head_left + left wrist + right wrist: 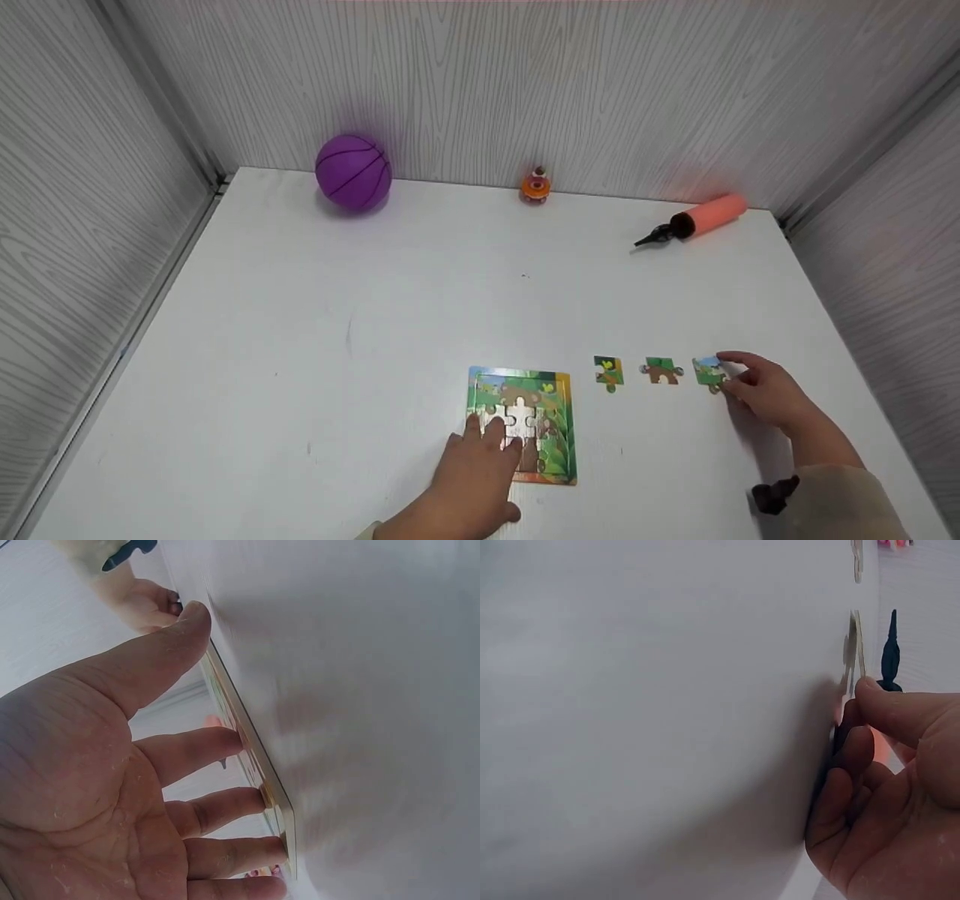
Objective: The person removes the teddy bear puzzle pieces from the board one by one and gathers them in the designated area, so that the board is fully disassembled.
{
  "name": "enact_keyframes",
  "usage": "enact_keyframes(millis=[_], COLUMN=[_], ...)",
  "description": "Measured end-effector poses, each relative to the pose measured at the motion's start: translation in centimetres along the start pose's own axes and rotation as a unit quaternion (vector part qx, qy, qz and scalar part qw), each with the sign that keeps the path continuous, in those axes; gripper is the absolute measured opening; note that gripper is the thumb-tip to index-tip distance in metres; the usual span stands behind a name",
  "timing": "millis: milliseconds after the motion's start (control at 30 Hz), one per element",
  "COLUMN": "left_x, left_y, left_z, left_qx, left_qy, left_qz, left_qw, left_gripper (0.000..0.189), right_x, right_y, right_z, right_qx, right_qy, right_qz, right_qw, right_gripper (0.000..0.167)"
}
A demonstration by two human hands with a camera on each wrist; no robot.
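Note:
A small square jigsaw puzzle board (564, 442) with a printed animal scene lies near the front middle of the table. My left hand (476, 476) rests its spread fingertips on the board's left and lower part, covering some of the picture; in the left wrist view, the fingertips meet the board's edge (259, 757). To the right, three loose jigsaw pieces lie in a row: a green and yellow one (609, 373), a brown and green one (662, 372), and a blue and green one (707, 371). My right hand (769, 394) pinches the rightmost piece between thumb and forefinger.
A purple ball (353, 173) stands at the back left against the wall. At the back middle is a small orange toy (535, 187). An orange hand pump (709, 216) with a black nozzle lies at the back right. Grey wood-grain panels (480, 90) enclose the white table (300, 315).

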State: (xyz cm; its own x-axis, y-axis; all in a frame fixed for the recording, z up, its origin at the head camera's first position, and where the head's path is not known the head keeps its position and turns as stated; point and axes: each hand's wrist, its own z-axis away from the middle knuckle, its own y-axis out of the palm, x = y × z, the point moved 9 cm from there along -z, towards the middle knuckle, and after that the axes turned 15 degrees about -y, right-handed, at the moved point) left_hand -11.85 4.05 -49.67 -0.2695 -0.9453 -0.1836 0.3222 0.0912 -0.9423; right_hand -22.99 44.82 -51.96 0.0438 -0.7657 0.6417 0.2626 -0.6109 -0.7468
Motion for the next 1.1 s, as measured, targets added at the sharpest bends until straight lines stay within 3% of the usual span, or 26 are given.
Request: enact_keyframes(millis=[167,400,567,700,800,933,1000,1100], left_x=[-0.1,0.1,0.4,0.9,1.5,2.8,3.4,3.7], left_y=[-0.3,-0.6,-1.2,-2.1,-3.1,-4.3,-4.5,-4.2], left_z=[0.1,-0.2,-0.4,-0.6,-1.5,-3.4,-4.3,-5.0], left_qx=[-0.014,-0.001,0.0,-0.02,-0.032,-0.043,-0.049,-0.047], left_qy=[0.005,-0.006,-0.014,-0.023,-0.034,-0.064,-0.078,-0.084], left_qz=[-0.006,0.005,0.028,0.064,0.126,0.228,0.257,0.259], left_qw=[0.9999,1.0,0.9995,0.9975,0.9909,0.9705,0.9621,0.9611], left_gripper=[0.084,0.082,0.077,0.073,0.062,0.05,0.05,0.044], right_x=[0.2,0.4,0.2,1.1,2.6,6.2,8.6,12.2], right_y=[0.0,-0.1,-0.1,-0.2,0.0,1.0,2.1,4.7], right_z=[-0.2,-0.4,-0.2,0.4,0.6,0.7,0.7,0.4], right_qx=[0.005,0.011,0.004,-0.004,-0.012,-0.033,-0.036,-0.02], right_qy=[-0.005,-0.003,0.009,0.025,0.03,-0.004,-0.036,-0.067], right_qz=[0.023,0.037,0.019,0.008,0.017,0.024,0.022,0.007], right_qw=[0.9997,0.9992,0.9998,0.9997,0.9993,0.9991,0.9985,0.9975], right_gripper=[0.055,0.055,0.06,0.066,0.067,0.064,0.062,0.061])
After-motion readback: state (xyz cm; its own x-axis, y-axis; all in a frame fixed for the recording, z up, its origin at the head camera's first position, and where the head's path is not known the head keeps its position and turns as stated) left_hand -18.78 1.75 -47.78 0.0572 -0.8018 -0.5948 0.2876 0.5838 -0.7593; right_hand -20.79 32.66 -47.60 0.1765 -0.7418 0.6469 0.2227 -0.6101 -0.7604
